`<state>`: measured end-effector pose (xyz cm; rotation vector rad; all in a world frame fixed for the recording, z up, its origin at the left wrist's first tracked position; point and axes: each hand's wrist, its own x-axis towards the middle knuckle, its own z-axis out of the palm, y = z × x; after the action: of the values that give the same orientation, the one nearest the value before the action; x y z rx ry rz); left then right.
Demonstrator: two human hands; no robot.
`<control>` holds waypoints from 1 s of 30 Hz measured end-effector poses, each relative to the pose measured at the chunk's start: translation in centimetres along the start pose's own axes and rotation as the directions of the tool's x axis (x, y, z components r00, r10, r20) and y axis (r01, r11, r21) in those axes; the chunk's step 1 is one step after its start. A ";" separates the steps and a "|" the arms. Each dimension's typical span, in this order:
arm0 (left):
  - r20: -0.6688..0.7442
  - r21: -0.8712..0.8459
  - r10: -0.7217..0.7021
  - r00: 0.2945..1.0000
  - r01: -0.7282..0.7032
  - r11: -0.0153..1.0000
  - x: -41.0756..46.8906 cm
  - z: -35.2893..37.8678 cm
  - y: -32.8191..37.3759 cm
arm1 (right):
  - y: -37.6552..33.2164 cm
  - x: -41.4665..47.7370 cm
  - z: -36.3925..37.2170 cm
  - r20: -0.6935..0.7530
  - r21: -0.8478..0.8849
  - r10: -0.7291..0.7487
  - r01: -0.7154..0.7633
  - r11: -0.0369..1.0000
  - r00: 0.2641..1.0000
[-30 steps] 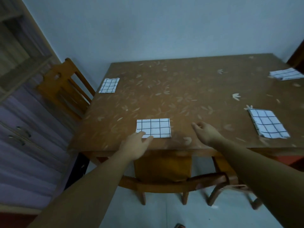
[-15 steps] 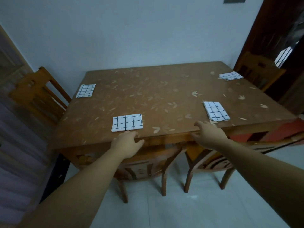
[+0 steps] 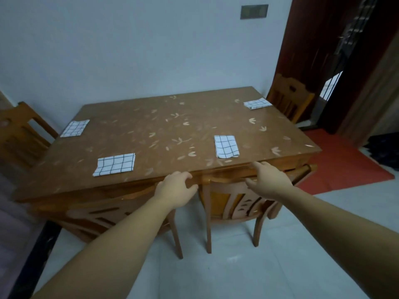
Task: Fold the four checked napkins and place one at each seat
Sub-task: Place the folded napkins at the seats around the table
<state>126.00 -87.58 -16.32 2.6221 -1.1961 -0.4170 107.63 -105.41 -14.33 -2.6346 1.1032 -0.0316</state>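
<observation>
Both hands (image 3: pixel 176 188) now off the table (image 3: pixel 151 134) edge, empty.

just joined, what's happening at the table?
A person is setting out checked napkins. All four lie folded on the wooden table: near-left napkin, near-right napkin, far-left napkin, far-right napkin, each by a chair. Both hands are empty at the near edge: left hand curled by the rim, right hand open with fingers spread. The placing looks done.
</observation>
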 end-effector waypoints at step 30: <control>0.221 -0.439 -0.486 0.845 0.531 0.724 31.9 11.2 10.1 | 11.1 39.1 6.7 0.307 0.134 -0.203 0.169 0.976 0.930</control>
<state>135.02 -119.37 -28.69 2.4396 -0.2760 -0.8228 128.41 -138.57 -27.15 -2.5240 0.7214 0.2810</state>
